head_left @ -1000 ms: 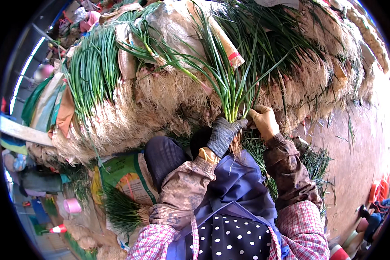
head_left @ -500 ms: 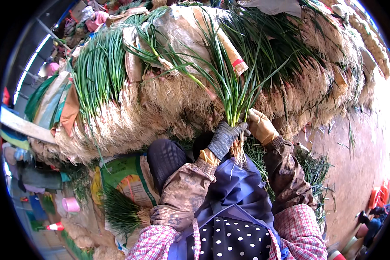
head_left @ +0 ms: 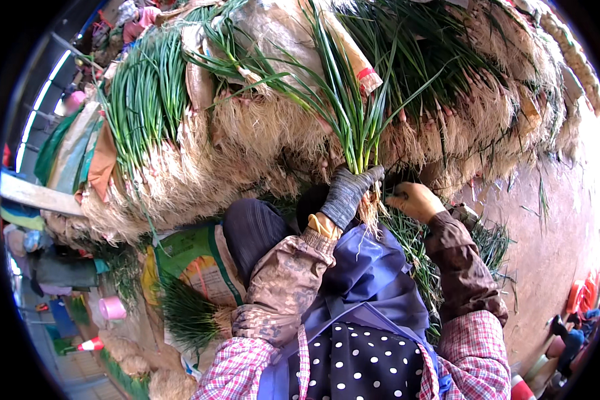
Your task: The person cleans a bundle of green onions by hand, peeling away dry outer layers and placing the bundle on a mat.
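My left hand [head_left: 349, 195], in a dark grey knitted glove over a yellowish one, is closed around a bunch of green garlic [head_left: 359, 137]. Its long green leaves fan upward and away from me, while pale roots [head_left: 369, 210] hang below the fist over my lap. To the right of those roots, and apart from them, is my right hand [head_left: 417, 202] in a tan glove. Its fingers are curled inward; what they hold, if anything, does not show.
A long heap of similar plants [head_left: 150, 100] lies across the front, roots toward me, with sacking [head_left: 283, 43] on it. Loose green leaves [head_left: 490, 247] lie by my right arm. At left are a small bunch [head_left: 187, 313] on a printed sack [head_left: 197, 257] and a pink bucket [head_left: 112, 308].
My right hand has come off the stems and moved down and right, its fingers curling. My left hand keeps its hold on the green garlic, slightly higher in view.
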A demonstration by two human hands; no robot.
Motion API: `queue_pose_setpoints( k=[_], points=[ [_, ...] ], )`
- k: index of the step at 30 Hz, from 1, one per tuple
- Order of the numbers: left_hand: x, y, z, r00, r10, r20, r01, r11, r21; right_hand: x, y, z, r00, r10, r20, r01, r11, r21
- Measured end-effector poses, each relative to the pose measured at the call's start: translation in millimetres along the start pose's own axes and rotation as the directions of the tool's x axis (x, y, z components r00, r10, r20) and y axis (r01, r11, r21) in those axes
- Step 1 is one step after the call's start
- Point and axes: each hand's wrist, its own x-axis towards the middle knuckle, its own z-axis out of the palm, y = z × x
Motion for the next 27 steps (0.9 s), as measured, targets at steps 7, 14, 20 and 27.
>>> queue_pose_setpoints(
  k=[7, 14, 20, 27],
  points=[
    [0, -4, 2, 0.984, -0.155, -0.086, 0.165, 0.978, 0.126, -18, -56, -1, 0.878, -0.185, -0.441, 0.332, 0.9, 0.282],
    [-5, 5, 6, 0.979, -0.163, 0.122, 0.168, 0.985, -0.029, 6, -17, -12, 0.666, -0.025, -0.746, 0.238, 0.954, 0.18],
    [-5, 2, 1, 0.979, -0.162, 0.123, 0.162, 0.987, 0.013, 22, 9, -29, 0.628, 0.497, -0.599, 0.21, 0.633, 0.745],
    [-4, -3, -4, 0.978, -0.178, 0.113, 0.176, 0.984, 0.024, 40, 132, 3, 0.424, 0.803, -0.418, 0.175, 0.38, 0.908]
  ],
)
